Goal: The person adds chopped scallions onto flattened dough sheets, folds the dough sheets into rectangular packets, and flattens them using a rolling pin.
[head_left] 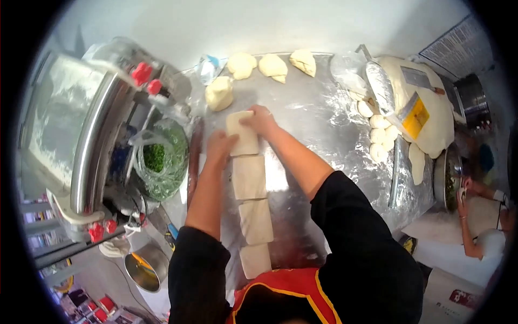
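Observation:
A flat rectangle of dough (244,135) lies at the far end of a column of sheets on the metal worktop. My left hand (220,146) closes on its left edge. At its upper right corner, my right hand (261,121) grips the dough with bent fingers. Toward me follow another dough sheet (249,177), a third sheet (256,221) and a nearest sheet (255,260), partly hidden by my apron. Just beyond my hands sits a thick dough lump (219,94).
Dough lumps (272,67) line the back wall. A rolling pin (195,156) and a bag of chopped greens (157,156) lie left, beside a dough machine (81,135). Right are dough balls (379,135), a large dough mass (437,121) and a yellow-bladed scraper (415,116). Another person's hands (465,195) work far right.

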The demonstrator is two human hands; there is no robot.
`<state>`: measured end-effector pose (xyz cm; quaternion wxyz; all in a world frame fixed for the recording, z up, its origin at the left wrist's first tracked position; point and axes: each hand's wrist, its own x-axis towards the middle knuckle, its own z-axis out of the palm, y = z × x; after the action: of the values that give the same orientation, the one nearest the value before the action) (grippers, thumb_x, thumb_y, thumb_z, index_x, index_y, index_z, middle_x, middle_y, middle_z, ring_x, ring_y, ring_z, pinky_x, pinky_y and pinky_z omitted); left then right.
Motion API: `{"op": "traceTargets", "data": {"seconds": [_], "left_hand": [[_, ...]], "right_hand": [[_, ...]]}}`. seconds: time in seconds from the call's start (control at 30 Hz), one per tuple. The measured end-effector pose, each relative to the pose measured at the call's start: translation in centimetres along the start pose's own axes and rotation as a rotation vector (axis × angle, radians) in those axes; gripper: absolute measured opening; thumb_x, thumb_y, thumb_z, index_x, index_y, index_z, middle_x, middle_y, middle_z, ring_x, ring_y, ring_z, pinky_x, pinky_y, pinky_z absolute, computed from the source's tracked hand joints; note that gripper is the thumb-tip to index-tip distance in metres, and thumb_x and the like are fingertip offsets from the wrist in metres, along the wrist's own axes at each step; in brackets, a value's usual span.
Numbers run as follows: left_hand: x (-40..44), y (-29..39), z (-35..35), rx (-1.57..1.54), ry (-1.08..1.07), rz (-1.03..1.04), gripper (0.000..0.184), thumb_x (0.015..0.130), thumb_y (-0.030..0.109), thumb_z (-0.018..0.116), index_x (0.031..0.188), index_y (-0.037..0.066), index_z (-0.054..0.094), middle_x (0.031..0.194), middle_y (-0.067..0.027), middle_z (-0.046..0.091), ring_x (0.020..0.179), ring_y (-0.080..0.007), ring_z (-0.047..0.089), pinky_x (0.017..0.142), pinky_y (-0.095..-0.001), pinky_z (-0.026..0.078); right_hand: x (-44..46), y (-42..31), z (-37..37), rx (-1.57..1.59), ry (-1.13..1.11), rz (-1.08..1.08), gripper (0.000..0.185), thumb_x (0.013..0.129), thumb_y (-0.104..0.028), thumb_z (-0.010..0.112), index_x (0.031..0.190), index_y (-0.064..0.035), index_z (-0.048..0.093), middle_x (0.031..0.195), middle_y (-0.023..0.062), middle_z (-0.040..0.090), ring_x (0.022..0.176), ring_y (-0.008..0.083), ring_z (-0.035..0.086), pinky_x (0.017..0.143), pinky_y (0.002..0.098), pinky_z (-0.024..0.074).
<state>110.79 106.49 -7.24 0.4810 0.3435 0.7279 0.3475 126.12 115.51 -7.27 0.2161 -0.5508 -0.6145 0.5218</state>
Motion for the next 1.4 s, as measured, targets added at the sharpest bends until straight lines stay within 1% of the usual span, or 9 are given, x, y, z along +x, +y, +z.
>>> {"op": "traceTargets", "data": {"seconds": [0.2,0.3,0.43,0.6,0.73,0.83,0.97,1.1,1.4], "left_hand": [[1.3,-3.1,0.7,0.160,0.143,0.239,0.031,0.077,0.025,0.071,0.085,0.000,0.055,0.075,-0.0068,0.056,0.069,-0.0168,0.051,0.065,-0.0340,0.044],[0.0,-1.3,0.8,0.181,0.128,0.192,0.029,0.083,0.027,0.069,0.092,0.002,0.056,0.080,-0.0023,0.055,0.071,-0.0119,0.050,0.063,-0.0281,0.043],[-1.1,-0.3,1.1,0.088,0.139,0.131,0.031,0.085,0.029,0.067,0.091,0.002,0.055,0.077,-0.0006,0.051,0.070,-0.0107,0.045,0.063,-0.0268,0.041],[-0.6,-1.0,1.1,0.074,0.156,0.150,0.029,0.086,0.029,0.068,0.080,0.007,0.051,0.071,0.0039,0.045,0.065,-0.0075,0.039,0.058,-0.0245,0.036],[0.7,-2.1,0.8,0.017,0.170,0.093,0.031,0.086,0.030,0.069,0.075,0.010,0.048,0.068,0.0056,0.040,0.063,-0.0067,0.035,0.056,-0.0237,0.032],[0.0,-1.1,1.1,0.046,0.182,0.056,0.031,0.087,0.030,0.068,0.074,0.010,0.048,0.067,0.0061,0.039,0.061,-0.0067,0.035,0.055,-0.0241,0.031],[-0.2,-0.9,1.5,0.025,0.206,0.057,0.030,0.087,0.029,0.068,0.075,0.010,0.049,0.066,0.0063,0.040,0.059,-0.0065,0.035,0.053,-0.0242,0.032],[0.1,-1.4,1.6,0.059,0.216,0.085,0.027,0.087,0.029,0.068,0.080,0.007,0.054,0.067,0.0055,0.045,0.060,-0.0066,0.039,0.054,-0.0242,0.035],[-0.7,-1.2,2.2,0.008,0.232,0.127,0.027,0.087,0.029,0.068,0.088,0.004,0.058,0.072,0.0040,0.050,0.064,-0.0072,0.042,0.058,-0.0238,0.038]], "right_hand": [[-5.6,3.9,-7.0,-0.215,0.666,-0.574,0.036,0.086,-0.021,0.060,0.118,-0.0029,0.057,0.112,0.0208,0.058,0.105,0.0359,0.055,0.094,0.0404,0.0431],[-10.0,5.1,-16.7,-0.189,0.926,-0.193,0.043,0.088,-0.018,0.059,0.126,-0.0002,0.049,0.123,0.0196,0.053,0.111,0.0316,0.053,0.095,0.0389,0.0416],[-10.6,14.5,-32.3,0.005,1.314,-0.115,0.039,0.087,-0.015,0.059,0.121,0.0027,0.052,0.111,0.0155,0.057,0.095,0.0235,0.056,0.085,0.0341,0.0453],[-9.6,15.5,-42.6,-0.169,0.917,0.296,0.034,0.081,-0.021,0.062,0.104,0.0034,0.063,0.080,0.0106,0.065,0.073,0.0231,0.061,0.068,0.0361,0.0480],[-7.1,13.6,-44.0,0.125,0.613,0.274,0.021,0.080,-0.013,0.066,0.090,0.0059,0.064,0.070,0.0087,0.061,0.057,0.0183,0.054,0.050,0.0300,0.0428],[-6.3,12.3,-44.4,0.414,0.358,0.479,0.012,0.081,-0.008,0.065,0.082,0.0032,0.061,0.066,0.0066,0.057,0.053,0.0140,0.049,0.043,0.0247,0.0369],[-6.7,12.4,-42.0,0.582,0.385,0.450,0.009,0.085,-0.006,0.061,0.084,0.0023,0.058,0.065,0.0056,0.054,0.049,0.0128,0.047,0.040,0.0226,0.0345],[-10.2,12.1,-38.0,0.289,0.502,0.087,0.017,0.086,-0.016,0.064,0.087,0.0007,0.062,0.070,0.0053,0.061,0.050,0.0117,0.050,0.045,0.0259,0.0419],[-10.1,15.1,-27.9,-0.119,0.788,-0.169,0.029,0.086,-0.024,0.065,0.075,0.0021,0.061,0.059,0.0113,0.058,0.051,0.0191,0.054,0.055,0.0339,0.0434]]}}
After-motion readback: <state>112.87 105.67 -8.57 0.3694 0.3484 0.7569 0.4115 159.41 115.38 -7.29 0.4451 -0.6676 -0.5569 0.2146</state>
